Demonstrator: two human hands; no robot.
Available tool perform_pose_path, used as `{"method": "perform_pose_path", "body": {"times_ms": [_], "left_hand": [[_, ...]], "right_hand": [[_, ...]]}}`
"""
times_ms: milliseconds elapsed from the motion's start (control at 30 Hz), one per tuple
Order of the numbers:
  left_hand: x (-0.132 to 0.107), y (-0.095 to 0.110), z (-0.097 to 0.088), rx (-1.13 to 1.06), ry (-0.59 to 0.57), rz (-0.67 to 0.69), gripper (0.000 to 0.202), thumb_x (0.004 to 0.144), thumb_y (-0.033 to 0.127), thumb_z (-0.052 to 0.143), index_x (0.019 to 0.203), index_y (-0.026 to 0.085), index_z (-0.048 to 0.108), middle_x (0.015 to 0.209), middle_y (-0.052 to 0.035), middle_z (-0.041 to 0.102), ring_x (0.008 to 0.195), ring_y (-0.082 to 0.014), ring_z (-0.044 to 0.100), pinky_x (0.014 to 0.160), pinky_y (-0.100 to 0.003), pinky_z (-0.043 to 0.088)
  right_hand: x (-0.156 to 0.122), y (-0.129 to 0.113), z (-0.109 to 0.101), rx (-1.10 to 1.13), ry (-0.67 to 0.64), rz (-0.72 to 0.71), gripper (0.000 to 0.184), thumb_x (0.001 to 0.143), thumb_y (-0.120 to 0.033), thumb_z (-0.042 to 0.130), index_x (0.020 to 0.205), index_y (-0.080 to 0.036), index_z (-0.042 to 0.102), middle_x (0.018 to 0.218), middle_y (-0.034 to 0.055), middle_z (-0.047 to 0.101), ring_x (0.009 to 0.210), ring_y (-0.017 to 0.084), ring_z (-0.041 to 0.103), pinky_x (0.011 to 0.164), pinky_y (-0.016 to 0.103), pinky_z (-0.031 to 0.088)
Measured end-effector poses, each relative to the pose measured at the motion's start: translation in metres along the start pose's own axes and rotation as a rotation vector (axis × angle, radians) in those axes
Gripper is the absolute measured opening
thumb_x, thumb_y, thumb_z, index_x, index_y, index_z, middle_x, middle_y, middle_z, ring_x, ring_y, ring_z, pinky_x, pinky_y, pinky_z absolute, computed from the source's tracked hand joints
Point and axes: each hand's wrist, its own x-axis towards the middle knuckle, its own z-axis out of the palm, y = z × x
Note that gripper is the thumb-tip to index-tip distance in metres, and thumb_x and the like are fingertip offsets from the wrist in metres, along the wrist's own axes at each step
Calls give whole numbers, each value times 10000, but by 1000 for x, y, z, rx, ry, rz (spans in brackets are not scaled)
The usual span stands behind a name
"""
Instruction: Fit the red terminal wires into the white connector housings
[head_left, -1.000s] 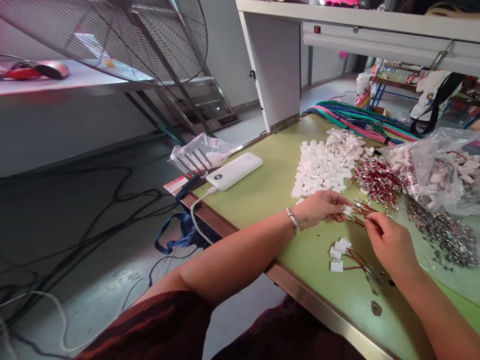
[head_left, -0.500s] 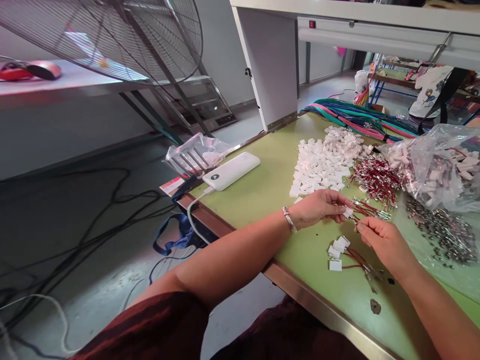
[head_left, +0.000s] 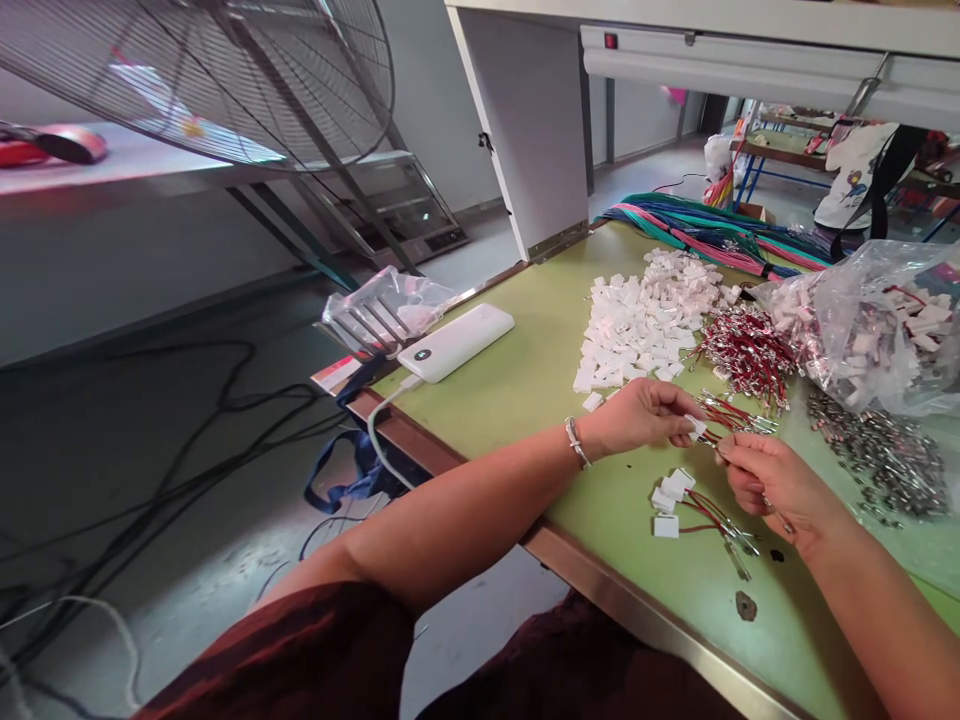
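Observation:
Between its thumb and fingers my left hand (head_left: 660, 412) pinches a small white plastic connector housing (head_left: 696, 426). My right hand (head_left: 772, 480) grips a short red wire with a metal terminal close to the housing's right side; how far the terminal sits in it I cannot tell. The wire's other end pokes out below the right palm. Nearer me on the green table lie several white housings (head_left: 666, 526) with red wires (head_left: 712, 515) attached. Just behind the hands is a small bunch of loose red wires (head_left: 739, 412) with metal ends.
A heap of white housings (head_left: 637, 320), a pile of red wires (head_left: 750, 350), metal terminals (head_left: 885, 460) on plastic and a clear bag (head_left: 885, 320) lie beyond. A white power bank (head_left: 457, 343) with a cable sits at left. Bundled wires (head_left: 712, 230) lie at the back.
The right fingers have curled in more around the wire, and its far end now shows below the palm. The left hand keeps its pinch; the whole view has shifted slightly.

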Motion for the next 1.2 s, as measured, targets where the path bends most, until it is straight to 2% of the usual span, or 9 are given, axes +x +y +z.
{"method": "perform_pose_path", "body": {"times_ms": [133,333,433,533,633,733,867,1067,1200], "left_hand": [[0,2,-1,-19,-14,19,88,771,103,677,859,109,681,628,2,675,575,-69,637,587,-181,520],[0,0,2,70,-31,-20,181,765,129,693,946,121,694,594,12,668,550,-68,634,549,-165,508],[0,-3,5,102,-35,-91,205,786,134,676,990,137,693,565,25,662,507,-59,622,520,-153,502],[1,-7,6,80,-54,-169,72,779,138,694,849,126,686,538,29,649,479,-63,618,495,-157,496],[1,-11,8,-15,-69,-186,155,744,215,762,811,126,655,554,26,656,486,-83,635,485,-173,493],[-1,-12,8,-89,-102,-182,275,699,304,809,819,118,646,580,12,668,471,-83,624,471,-177,478],[-3,-10,9,-97,-130,-175,301,691,315,812,838,106,652,563,9,661,460,-75,606,469,-173,468],[-3,-10,17,-124,55,-86,233,724,267,770,819,115,622,585,13,654,504,-75,619,503,-177,476],[-2,-5,15,70,-20,-103,152,780,258,698,821,134,620,591,21,627,484,-78,573,493,-202,448]], "right_hand": [[-1,1,1,61,-1,-18,266,621,-398,682,659,-184,528,374,-130,270,366,24,158,376,190,80],[1,5,8,-88,56,-61,271,670,-444,617,653,-205,490,385,-122,288,364,41,158,380,204,106],[2,10,10,-305,83,-208,269,757,-462,549,678,-211,491,457,-94,334,413,70,242,411,216,180],[5,17,9,-612,171,-448,251,816,-429,489,682,-217,516,519,-48,412,492,114,355,469,242,270],[6,21,8,-762,214,-542,263,858,-418,436,694,-231,523,504,-35,438,486,139,394,475,260,295],[5,22,8,-793,207,-572,271,893,-412,398,712,-240,504,471,-40,449,456,146,419,474,265,311],[2,21,5,-847,167,-602,268,904,-387,391,696,-243,476,474,-32,512,460,147,469,499,266,337],[2,21,6,-870,239,-693,217,900,-334,397,718,-242,473,486,-28,545,453,143,499,503,260,341],[6,22,7,-914,290,-717,212,897,-332,390,725,-239,472,476,-26,523,437,147,477,489,268,319]]}}
